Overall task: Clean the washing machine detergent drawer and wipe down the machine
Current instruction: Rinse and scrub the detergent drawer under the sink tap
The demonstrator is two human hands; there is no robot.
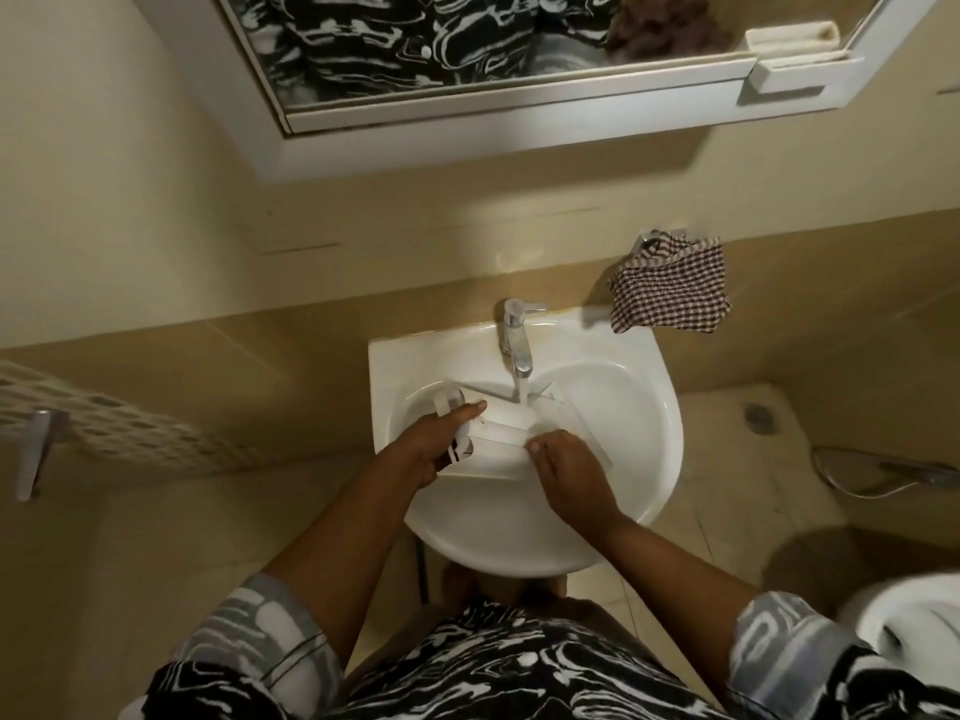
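The white detergent drawer (501, 433) lies in the white wash basin (660, 433), under a thin stream of water from the chrome tap (515, 332). My left hand (439, 441) grips the drawer's left end, thumb over its top edge. My right hand (563, 467) presses on the drawer's right part with its fingers closed against the plastic; whether it holds a cloth or brush is hidden. The washing machine is out of view.
A checked cloth (670, 293) hangs on a wall hook right of the tap. A mirror cabinet (519, 111) juts out overhead. A perforated shelf (104, 433) and metal handle are at the left. A toilet (914, 621) and spray hose (893, 475) stand at the right.
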